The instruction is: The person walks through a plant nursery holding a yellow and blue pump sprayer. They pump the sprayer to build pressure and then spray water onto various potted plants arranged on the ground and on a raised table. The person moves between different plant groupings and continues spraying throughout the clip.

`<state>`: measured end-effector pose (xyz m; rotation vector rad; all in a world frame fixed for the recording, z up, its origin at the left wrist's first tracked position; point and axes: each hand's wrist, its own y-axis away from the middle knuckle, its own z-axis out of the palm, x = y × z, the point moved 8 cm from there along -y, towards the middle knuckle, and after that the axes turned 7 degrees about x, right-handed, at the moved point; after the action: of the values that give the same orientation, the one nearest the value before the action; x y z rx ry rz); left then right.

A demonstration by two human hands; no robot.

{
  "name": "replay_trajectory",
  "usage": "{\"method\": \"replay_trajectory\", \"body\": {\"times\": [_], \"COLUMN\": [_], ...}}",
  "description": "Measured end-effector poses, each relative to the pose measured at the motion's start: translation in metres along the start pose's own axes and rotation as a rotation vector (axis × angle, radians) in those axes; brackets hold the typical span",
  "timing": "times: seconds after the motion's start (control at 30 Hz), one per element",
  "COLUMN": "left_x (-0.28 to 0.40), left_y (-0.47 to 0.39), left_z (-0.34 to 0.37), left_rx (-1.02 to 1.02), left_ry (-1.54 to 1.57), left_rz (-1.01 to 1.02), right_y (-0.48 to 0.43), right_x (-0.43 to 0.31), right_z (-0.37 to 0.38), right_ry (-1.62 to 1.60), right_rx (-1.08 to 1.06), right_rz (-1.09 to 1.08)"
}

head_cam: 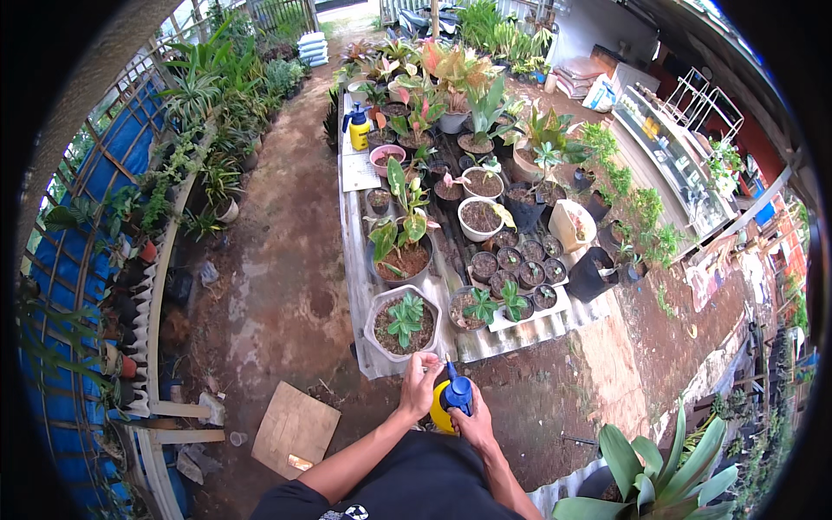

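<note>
A yellow pump sprayer with a blue head (457, 394) is upright in my right hand (478, 419), whose fingers wrap around its blue top. My left hand (421, 383) is raised just left of the sprayer's nozzle, fingertips pinched together close to the tip; whether something small is between them cannot be told. Beyond my hands, an octagonal pot (374, 325) holds a green leafy plant (405, 318). To its right, a round pot (460, 312) with leafy seedlings stands beside a group of small black pots (532, 273). A second yellow and blue sprayer (359, 128) stands farther back on the table.
Many potted plants crowd the corrugated-sheet table (364, 361). A wooden board (296, 426) lies on the ground at left. A large broad-leaved plant (650, 468) rises at lower right. A plant shelf (162, 292) runs along the left, and a glass display case (676, 162) stands at right.
</note>
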<state>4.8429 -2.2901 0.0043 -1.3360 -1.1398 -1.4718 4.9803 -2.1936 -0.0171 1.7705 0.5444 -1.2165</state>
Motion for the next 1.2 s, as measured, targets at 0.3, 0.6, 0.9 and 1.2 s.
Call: {"method": "replay_trajectory", "body": {"times": [0.3,0.6,0.9,1.2], "left_x": [-0.015,-0.005,-0.033,-0.011], "left_y": [0.017,0.014,0.028,0.023], "left_z": [0.016,-0.001,-0.018,-0.045], "left_rx": [-0.201,-0.051,-0.059,-0.185], "left_ry": [0.365,0.37,0.337,0.351], "left_rz": [-0.279,-0.18,-0.269,-0.25], "right_y": [0.014,-0.017,0.003,0.026], "right_x": [-0.061,-0.066,-0.053,-0.067], "right_z": [0.01,0.036,0.049,0.079], "right_ry": [-0.243,-0.098,-0.056,-0.053], "right_rx": [-0.149,-0.113,-0.074,0.037], "right_rz": [-0.178,-0.237,-0.154,-0.186]}}
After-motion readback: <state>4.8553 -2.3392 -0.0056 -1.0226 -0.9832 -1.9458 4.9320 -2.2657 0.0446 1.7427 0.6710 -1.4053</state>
